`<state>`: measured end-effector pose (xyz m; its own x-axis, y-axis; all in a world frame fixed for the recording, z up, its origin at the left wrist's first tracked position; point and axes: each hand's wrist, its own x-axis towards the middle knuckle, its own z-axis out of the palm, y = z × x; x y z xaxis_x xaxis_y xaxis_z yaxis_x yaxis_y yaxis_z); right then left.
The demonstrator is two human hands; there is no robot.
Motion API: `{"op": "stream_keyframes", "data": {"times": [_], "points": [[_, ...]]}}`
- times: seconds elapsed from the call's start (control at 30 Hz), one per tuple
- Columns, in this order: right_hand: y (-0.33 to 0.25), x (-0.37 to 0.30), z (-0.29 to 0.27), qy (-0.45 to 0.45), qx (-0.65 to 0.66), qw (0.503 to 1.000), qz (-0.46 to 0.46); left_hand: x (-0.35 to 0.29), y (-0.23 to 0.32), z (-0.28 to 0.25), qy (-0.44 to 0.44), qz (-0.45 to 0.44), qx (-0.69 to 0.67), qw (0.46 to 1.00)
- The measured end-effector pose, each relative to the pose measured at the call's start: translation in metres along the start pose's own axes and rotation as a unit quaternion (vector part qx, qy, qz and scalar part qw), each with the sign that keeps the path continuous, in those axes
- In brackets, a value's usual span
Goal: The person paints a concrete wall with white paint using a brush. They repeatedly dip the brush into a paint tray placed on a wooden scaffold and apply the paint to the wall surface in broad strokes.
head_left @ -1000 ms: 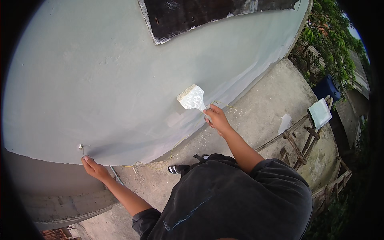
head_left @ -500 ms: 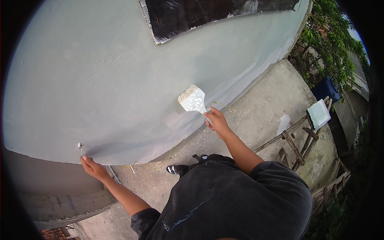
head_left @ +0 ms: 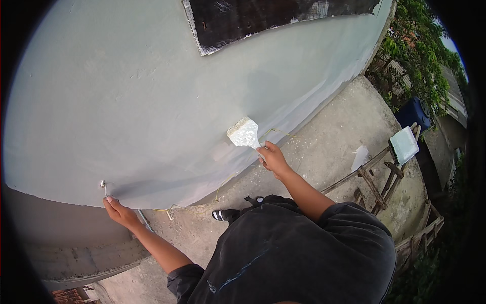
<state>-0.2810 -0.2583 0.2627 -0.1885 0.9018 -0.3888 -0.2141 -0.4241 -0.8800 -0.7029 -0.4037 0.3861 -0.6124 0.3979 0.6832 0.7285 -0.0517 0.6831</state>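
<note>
A wide, flat paintbrush (head_left: 245,133) with pale bristles and a paint-smeared white body is in my right hand (head_left: 274,159), fingers wrapped round its handle. The bristles point up and left over the pale grey-green wall (head_left: 131,106); whether they touch it I cannot tell. At the lower left, my left hand (head_left: 121,212) pinches a thin pale wire (head_left: 106,191). This wire leads to a small round whitish fitting (head_left: 102,184) at the wall's surface. Its far end is hidden in my fingers.
A dark board (head_left: 263,17) with white-streaked edges is set against the upper wall. On the right, a paint-coated square container (head_left: 404,145) rests on a rough wooden frame (head_left: 373,190). Concrete floor (head_left: 324,131) runs along the wall, with yellow cord (head_left: 225,183) and a blue barrel (head_left: 414,112) nearby.
The paintbrush and my right hand have shifted slightly down, toward my body, and the brush has tilted a little. My left hand keeps its pinch on the wire.
</note>
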Motion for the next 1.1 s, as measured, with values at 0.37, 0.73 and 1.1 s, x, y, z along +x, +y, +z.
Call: {"op": "stream_keyframes", "data": {"times": [0.37, 0.73, 1.1], "points": [[0.022, 0.01, 0.011, -0.037, 0.07, 0.993, 0.082, -0.001, 0.006, 0.001, 0.006, -0.002, -0.004, 1.0], [0.042, 0.016, 0.016, -0.044, 0.043, 0.994, 0.086, 0.0, 0.005, 0.003, 0.004, 0.003, 0.009, 1.0], [0.058, 0.017, 0.013, -0.02, 0.013, 0.996, 0.082, -0.001, 0.006, 0.004, 0.007, 0.001, 0.011, 1.0]]}}
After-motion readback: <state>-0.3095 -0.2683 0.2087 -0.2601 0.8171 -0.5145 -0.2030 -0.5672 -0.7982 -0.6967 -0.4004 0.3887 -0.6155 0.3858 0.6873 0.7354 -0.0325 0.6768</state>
